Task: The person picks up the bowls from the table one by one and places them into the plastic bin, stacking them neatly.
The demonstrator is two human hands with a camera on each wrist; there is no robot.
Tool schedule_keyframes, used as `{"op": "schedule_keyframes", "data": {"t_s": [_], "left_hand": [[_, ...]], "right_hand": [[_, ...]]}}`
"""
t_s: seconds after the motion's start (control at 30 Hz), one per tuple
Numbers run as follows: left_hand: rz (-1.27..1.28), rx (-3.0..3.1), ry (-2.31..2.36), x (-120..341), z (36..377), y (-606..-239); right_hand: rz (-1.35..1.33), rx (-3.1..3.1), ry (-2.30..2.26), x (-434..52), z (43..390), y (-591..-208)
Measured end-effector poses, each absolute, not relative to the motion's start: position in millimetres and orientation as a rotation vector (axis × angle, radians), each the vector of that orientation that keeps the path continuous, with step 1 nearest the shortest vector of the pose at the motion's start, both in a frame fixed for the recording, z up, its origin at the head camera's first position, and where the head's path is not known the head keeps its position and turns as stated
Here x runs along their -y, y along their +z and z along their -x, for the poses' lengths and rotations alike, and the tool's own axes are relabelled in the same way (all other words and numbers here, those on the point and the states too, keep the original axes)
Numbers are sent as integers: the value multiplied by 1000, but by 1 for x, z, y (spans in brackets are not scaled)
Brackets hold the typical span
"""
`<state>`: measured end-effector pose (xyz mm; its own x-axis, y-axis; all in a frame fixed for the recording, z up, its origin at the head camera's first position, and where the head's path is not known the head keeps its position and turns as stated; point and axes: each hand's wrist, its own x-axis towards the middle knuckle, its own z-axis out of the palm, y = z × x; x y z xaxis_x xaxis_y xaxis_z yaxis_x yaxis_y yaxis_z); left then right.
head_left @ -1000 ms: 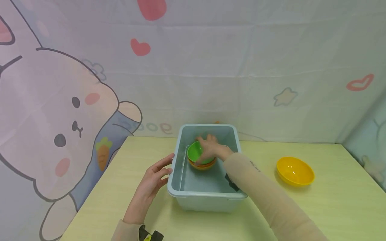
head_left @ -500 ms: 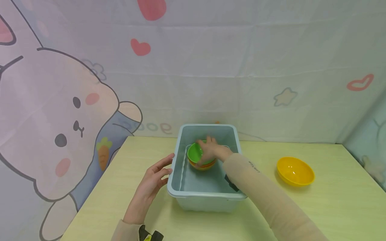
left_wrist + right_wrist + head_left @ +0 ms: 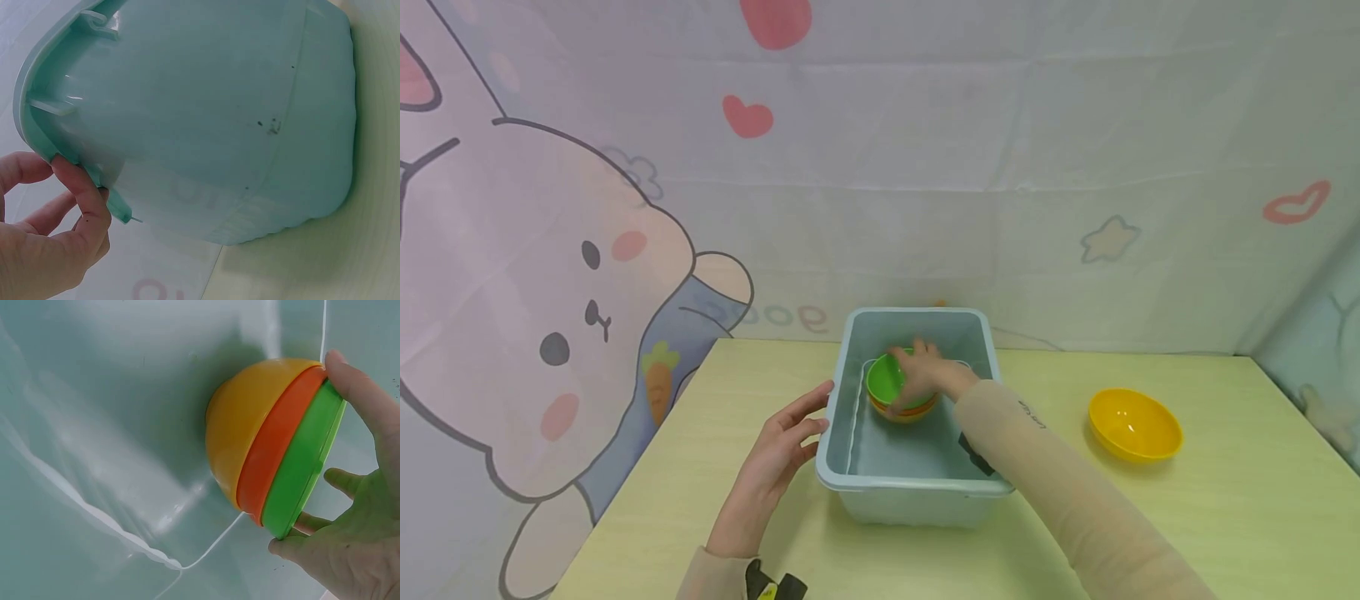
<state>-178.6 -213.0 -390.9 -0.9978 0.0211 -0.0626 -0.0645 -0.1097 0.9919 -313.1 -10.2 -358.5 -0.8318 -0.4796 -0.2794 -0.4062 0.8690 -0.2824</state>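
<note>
Inside a pale blue-green plastic tub (image 3: 910,483) stand nested bowls: a green bowl (image 3: 883,380) on top, then an orange bowl (image 3: 275,450), with a yellow bowl (image 3: 240,425) at the bottom. My right hand (image 3: 923,377) reaches down into the tub and spans the green bowl from above. Thumb and fingers hold opposite sides of its rim, as the right wrist view shows. At the tub's left rim, my left hand (image 3: 784,442) grips the edge with thumb and fingertips. The left wrist view shows the tub's outer wall (image 3: 206,106) beside that hand.
A separate yellow bowl (image 3: 1135,425) sits upright on the light wooden table (image 3: 1240,508), right of the tub. Behind the table hangs a cloth backdrop (image 3: 910,192) printed with a rabbit, hearts and a star. The tub stands near the table's back edge.
</note>
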Motion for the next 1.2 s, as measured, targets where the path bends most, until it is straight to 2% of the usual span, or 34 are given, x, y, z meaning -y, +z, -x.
{"op": "schedule_keyframes", "data": {"t_s": [0.7, 1.2], "left_hand": [[38, -2050, 2301, 213, 180, -392], [55, -2066, 2307, 208, 182, -390]], "right_hand": [[666, -2653, -279, 6, 315, -356], [750, -2613, -348, 5, 318, -337]]}}
